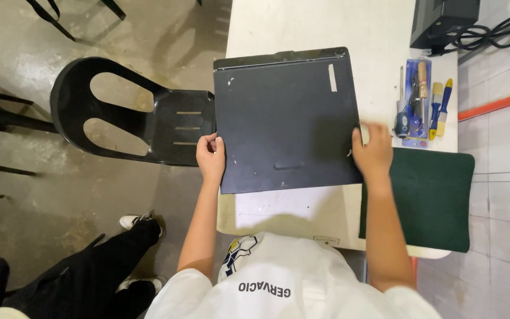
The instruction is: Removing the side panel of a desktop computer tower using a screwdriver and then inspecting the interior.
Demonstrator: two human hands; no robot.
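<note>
I hold the flat black metal side panel (287, 121) level above the white desk (302, 26), its left part overhanging the black plastic chair (131, 112). My left hand (211, 158) has its grip clamped on the panel's left edge; my right hand (374, 152) is clamped on the right edge, beside the dark green mat (435, 198).

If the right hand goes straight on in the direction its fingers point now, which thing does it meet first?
Probably the pack of screwdrivers: the right hand, gripping the black panel at its edge, points up-table toward it. Depth is unclear, so it could pass above.
</note>
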